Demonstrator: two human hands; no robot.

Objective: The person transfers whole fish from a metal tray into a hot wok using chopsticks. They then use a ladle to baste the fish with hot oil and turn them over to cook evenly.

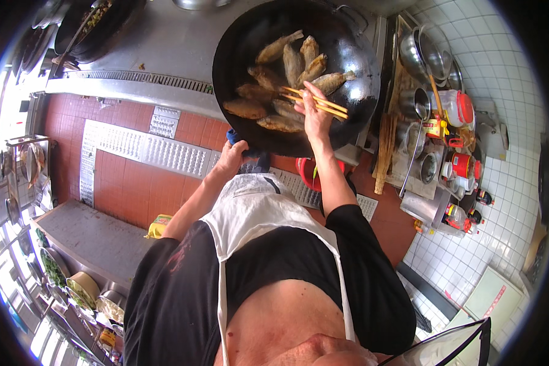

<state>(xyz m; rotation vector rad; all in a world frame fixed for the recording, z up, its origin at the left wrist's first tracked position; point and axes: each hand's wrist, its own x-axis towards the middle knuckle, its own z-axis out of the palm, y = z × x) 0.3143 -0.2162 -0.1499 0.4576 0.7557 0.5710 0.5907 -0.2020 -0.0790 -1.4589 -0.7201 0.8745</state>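
A large black wok (231, 59) holds several browned whole fish (293, 64), spread over its bottom and near side. My right hand (316, 114) grips a pair of wooden chopsticks (331, 106) over the wok, their tips among the fish near the middle. Whether the tips pinch a fish, I cannot tell. At the wok's near left rim my left hand (232, 158) is closed on a blue cloth (232, 136) against the edge. The handle under the cloth is hidden. A loop handle (354, 18) shows on the wok's far right rim.
Right of the wok, a side counter carries steel bowls (423, 50), a ladle (414, 155), a bamboo brush (384, 151) and several seasoning containers (466, 167). A red bucket (309, 176) stands on the floor below the wok. Another wok (96, 36) holds food at upper left.
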